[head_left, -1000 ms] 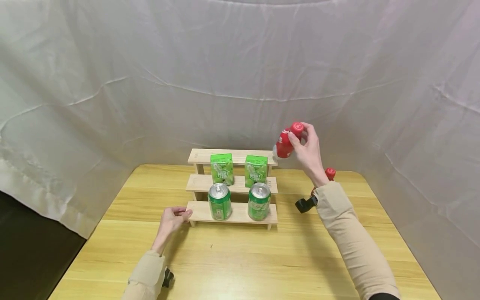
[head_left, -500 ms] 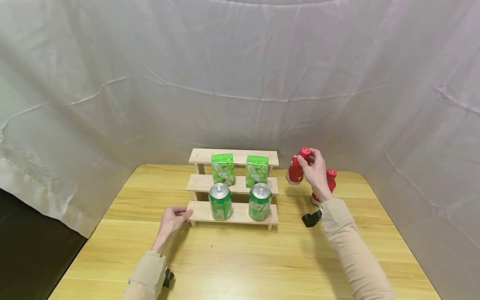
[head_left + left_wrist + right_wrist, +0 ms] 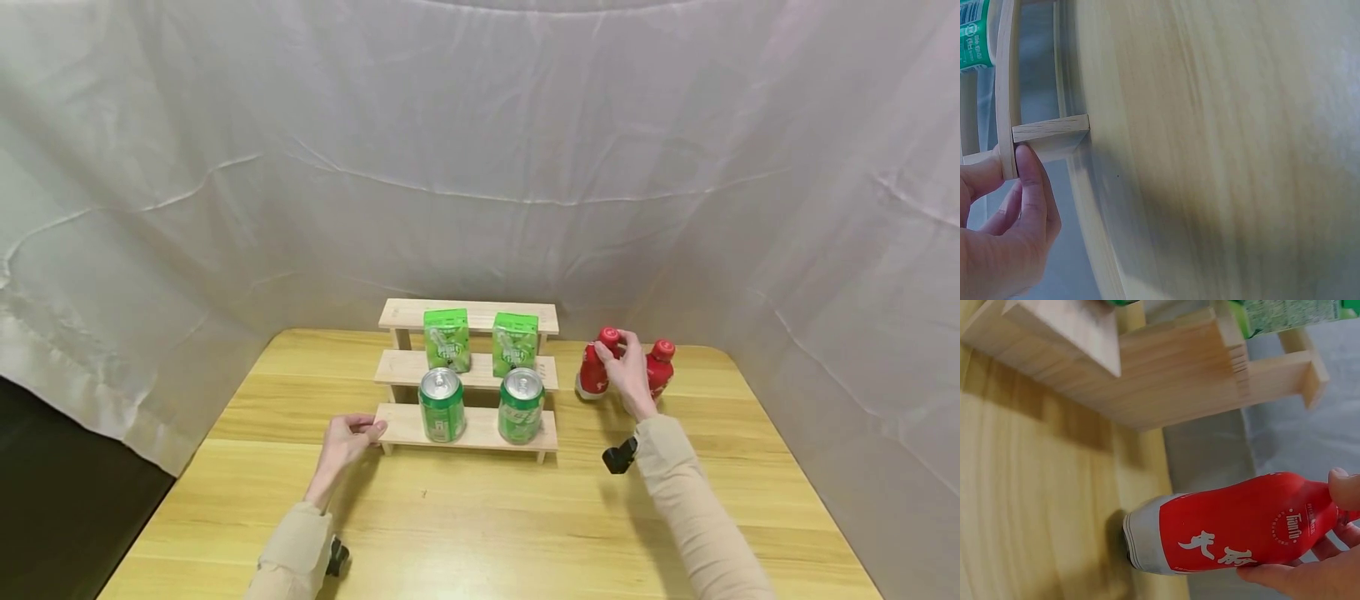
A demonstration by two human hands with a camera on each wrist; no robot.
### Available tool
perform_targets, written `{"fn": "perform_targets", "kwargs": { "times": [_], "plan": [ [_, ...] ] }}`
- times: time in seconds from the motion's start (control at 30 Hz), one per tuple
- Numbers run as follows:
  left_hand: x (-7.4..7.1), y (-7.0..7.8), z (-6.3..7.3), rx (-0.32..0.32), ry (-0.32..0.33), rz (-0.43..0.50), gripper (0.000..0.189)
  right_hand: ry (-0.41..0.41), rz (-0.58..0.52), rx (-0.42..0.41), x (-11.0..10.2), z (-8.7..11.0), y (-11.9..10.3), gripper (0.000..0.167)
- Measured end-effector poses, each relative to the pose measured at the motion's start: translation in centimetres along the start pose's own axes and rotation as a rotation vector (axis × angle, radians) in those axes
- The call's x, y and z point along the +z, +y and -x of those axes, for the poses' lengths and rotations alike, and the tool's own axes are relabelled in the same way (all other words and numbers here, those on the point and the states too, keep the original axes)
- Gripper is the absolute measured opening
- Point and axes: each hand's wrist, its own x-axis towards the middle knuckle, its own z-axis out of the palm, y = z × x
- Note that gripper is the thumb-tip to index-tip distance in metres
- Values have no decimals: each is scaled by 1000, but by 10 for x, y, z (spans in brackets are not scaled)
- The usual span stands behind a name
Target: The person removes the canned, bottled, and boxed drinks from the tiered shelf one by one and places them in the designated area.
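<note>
My left hand (image 3: 347, 439) pinches the left end of the bottom step of a three-tier wooden shelf (image 3: 401, 425); in the left wrist view the thumb is above the board (image 3: 1007, 94) and the fingers below. To the right of the shelf, my right hand (image 3: 630, 371) grips a red bottle (image 3: 595, 372) by its neck, just under the cap. The right wrist view shows that bottle (image 3: 1235, 525) with white lettering and a pale base, the base close to the tabletop. A second red bottle (image 3: 660, 368) stands just right of it, partly hidden behind the hand.
Two green drink cartons (image 3: 447, 342) stand on the middle step and two green cans (image 3: 442, 407) on the bottom step. The top step (image 3: 471, 315) is bare. A grey curtain (image 3: 480, 167) hangs behind the wooden table (image 3: 465, 525).
My right hand has brought the red bottle from beside the top step down and to the right, turning it upright near the other bottle. The left hand keeps its hold on the shelf.
</note>
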Motion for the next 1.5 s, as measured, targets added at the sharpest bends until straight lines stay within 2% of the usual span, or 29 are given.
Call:
{"fn": "perform_targets", "kwargs": {
  "times": [0.27,0.63,1.03,1.33,1.5],
  "plan": [
    [1,0,1,3,-2,12,34,-16,39,17,-1,-1,12,55],
    [0,0,2,-15,-13,32,35,-5,124,-40,3,-1,20,54],
    [0,-1,1,-6,-10,32,36,26,105,-60,5,-2,24,54],
    [-1,1,2,5,-11,13,37,12,52,-60,2,0,24,57],
    [-1,2,3,6,-17,19,37,15,24,-105,1,1,26,61]
  ]
}}
